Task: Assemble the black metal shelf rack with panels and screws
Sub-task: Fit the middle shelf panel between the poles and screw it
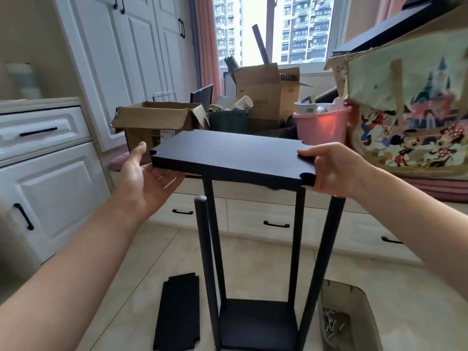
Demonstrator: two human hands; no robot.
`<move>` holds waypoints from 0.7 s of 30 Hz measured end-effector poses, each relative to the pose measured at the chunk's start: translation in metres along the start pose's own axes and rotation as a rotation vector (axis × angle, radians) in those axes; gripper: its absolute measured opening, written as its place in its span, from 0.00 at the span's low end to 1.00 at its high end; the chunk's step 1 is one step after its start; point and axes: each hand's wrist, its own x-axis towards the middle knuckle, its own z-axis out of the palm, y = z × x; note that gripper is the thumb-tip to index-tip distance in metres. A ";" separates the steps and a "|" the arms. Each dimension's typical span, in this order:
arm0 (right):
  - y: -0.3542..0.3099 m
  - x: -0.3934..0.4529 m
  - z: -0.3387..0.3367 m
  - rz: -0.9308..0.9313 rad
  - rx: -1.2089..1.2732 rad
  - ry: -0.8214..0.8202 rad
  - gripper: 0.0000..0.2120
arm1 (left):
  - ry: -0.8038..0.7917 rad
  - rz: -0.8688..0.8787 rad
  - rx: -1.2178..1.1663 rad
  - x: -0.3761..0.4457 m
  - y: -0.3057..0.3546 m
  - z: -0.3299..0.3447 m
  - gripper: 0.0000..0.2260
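A black panel (228, 155) with notched corners hovers level above the half-built rack. My left hand (147, 178) lies palm up under its left edge, fingers straight and thumb by the near-left notch. My right hand (331, 171) grips the right edge, thumb on top and fingers curled beneath. Several black poles (295, 244) rise from the rack's bottom panel (255, 323) on the floor, and the nearest left pole top (200, 200) stands free below the held panel. Another black panel (177, 312) lies flat on the floor to the left.
A clear tub (359, 302) holding screws (331, 324) sits on the floor at the right. White drawers (45, 158) stand at left. Cardboard boxes (154, 122), a pink bucket (321, 127) and a cartoon-printed bag (410, 110) crowd the window bench beyond.
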 end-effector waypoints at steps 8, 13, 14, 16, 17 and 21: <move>-0.013 0.034 -0.055 0.036 -0.112 0.137 0.20 | -0.168 -0.179 0.271 0.032 -0.025 0.002 0.18; -0.008 0.049 -0.076 0.002 -0.156 0.329 0.13 | -0.278 -0.187 0.359 0.047 -0.039 0.001 0.24; -0.006 0.050 -0.079 -0.001 -0.168 0.355 0.12 | -0.302 -0.191 0.389 0.049 -0.043 0.000 0.23; -0.002 0.050 -0.083 -0.013 -0.168 0.380 0.11 | -0.314 -0.192 0.410 0.052 -0.049 -0.001 0.22; -0.001 0.051 -0.084 -0.018 -0.163 0.386 0.11 | -0.307 -0.193 0.409 0.054 -0.052 -0.002 0.23; 0.001 0.055 -0.084 -0.012 -0.220 0.443 0.10 | -0.279 -0.224 0.389 0.058 -0.063 -0.005 0.19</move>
